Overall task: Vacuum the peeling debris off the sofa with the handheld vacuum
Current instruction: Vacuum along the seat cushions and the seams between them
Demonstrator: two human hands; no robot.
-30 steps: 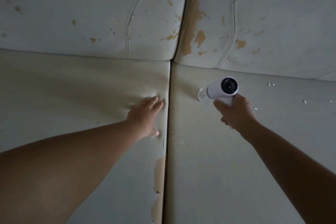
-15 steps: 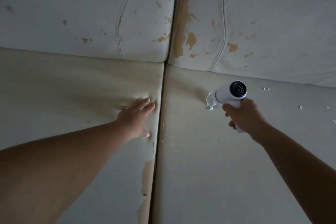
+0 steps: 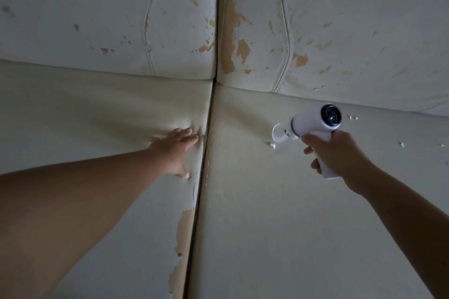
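Head view: the left hand (image 3: 175, 150) lies flat with its fingers straight and together, pressing into the left cushion of the cream faux-leather sofa (image 3: 267, 226), just beside the seam (image 3: 206, 153) between the 2 seat cushions. The right hand (image 3: 339, 154) grips the handle of the white handheld vacuum (image 3: 312, 122), fingers wrapped round it. Its clear round nozzle (image 3: 279, 132) sits on the right cushion, with 1 white peeling flake (image 3: 271, 145) just beside its lower left edge. More flakes (image 3: 352, 118) lie to the right. Small marks on the vacuum's dark rear cap (image 3: 331, 116) are too blurred to read. Compared with 1 s ago, the vacuum stands farther right of the seam, and the left hand has stayed pressed in the same spot.
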